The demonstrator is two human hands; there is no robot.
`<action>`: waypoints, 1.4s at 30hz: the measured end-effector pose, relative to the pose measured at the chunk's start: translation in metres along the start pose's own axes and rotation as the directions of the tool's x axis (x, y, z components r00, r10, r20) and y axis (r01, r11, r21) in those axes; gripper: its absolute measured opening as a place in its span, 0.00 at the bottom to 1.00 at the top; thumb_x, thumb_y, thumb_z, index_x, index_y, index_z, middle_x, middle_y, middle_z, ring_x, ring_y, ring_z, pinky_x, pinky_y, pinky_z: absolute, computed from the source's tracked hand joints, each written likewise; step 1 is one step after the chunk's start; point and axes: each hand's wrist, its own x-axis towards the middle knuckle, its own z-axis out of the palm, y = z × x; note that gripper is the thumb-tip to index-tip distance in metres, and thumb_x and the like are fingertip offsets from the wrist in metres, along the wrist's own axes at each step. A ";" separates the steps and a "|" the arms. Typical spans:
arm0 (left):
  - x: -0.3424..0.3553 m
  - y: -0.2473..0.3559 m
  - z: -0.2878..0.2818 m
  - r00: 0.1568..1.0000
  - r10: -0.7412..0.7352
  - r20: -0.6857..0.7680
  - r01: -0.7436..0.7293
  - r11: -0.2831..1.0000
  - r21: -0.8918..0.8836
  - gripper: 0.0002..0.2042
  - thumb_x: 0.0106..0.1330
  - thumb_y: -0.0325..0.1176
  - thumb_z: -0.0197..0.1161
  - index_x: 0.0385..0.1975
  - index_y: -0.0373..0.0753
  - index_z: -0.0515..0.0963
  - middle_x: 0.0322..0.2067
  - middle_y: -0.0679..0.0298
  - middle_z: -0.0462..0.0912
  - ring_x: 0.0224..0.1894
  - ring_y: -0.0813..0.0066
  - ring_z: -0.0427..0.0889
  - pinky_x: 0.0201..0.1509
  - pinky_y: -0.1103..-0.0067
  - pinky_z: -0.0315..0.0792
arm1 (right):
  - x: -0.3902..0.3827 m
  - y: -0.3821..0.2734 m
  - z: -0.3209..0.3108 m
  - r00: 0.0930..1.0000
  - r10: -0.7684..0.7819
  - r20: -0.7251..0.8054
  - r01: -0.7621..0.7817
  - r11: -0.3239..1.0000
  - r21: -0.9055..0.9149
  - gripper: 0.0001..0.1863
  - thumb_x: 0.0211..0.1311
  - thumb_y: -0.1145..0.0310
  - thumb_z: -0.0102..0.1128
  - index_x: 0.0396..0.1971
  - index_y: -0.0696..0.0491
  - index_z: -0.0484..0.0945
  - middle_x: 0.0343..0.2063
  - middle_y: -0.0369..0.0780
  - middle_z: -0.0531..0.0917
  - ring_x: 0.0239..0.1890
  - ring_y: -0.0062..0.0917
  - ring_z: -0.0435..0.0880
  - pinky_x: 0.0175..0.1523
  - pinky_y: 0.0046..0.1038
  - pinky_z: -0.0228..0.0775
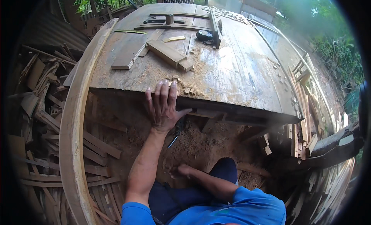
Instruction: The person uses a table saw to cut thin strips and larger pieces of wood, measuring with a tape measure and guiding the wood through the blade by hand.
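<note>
My left hand (162, 109) rests on the front edge of a worn wooden table (247, 82), fingers spread, their tips beside small wood offcuts (187, 89) and sawdust. Below it, a dark tool with a thin metal rod (172, 141) is partly hidden under the edge. My right hand (179, 171) is low over the sawdust-covered ground (197, 143), beside my bent knee; its fingers are too dim to make out. On the table lie short boards (166, 53), a wooden frame with a block (169, 19), a yellow strip (127, 31) and a black tape measure (204, 35).
A long curved plank (71, 136) runs along my left, beside heaped scrap wood (38, 89). Stacked strips (303, 132) and a dark beam (334, 147) stand at my right. Corrugated sheeting (63, 25) and greenery (332, 58) are beyond.
</note>
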 end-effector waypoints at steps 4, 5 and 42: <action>0.040 0.005 -0.041 0.975 -0.049 0.219 0.092 0.977 -0.191 0.47 0.54 0.71 0.61 0.66 0.38 0.66 0.64 0.53 0.65 0.61 0.57 0.69 0.67 0.53 0.56 | -0.183 -0.128 0.036 0.963 0.008 0.270 0.041 0.983 -0.176 0.24 0.73 0.55 0.54 0.59 0.57 0.74 0.43 0.41 0.84 0.43 0.25 0.84 0.49 0.27 0.79; 0.049 0.004 -0.040 0.970 -0.101 0.222 0.170 0.933 -0.319 0.45 0.57 0.67 0.62 0.66 0.37 0.65 0.63 0.52 0.65 0.60 0.55 0.69 0.66 0.55 0.59 | -0.223 -0.176 0.031 0.946 0.003 0.324 0.111 0.936 -0.334 0.25 0.73 0.54 0.53 0.60 0.55 0.74 0.41 0.39 0.84 0.40 0.24 0.84 0.47 0.26 0.79; 0.126 -0.059 0.003 0.619 -0.396 0.678 0.636 0.759 -0.137 0.24 0.66 0.39 0.59 0.61 0.38 0.66 0.55 0.49 0.71 0.54 0.46 0.73 0.57 0.57 0.66 | -0.122 -0.689 -0.147 0.194 -0.875 -0.443 0.171 0.475 -0.863 0.17 0.61 0.78 0.53 0.50 0.52 0.76 0.41 0.49 0.80 0.39 0.46 0.82 0.42 0.45 0.74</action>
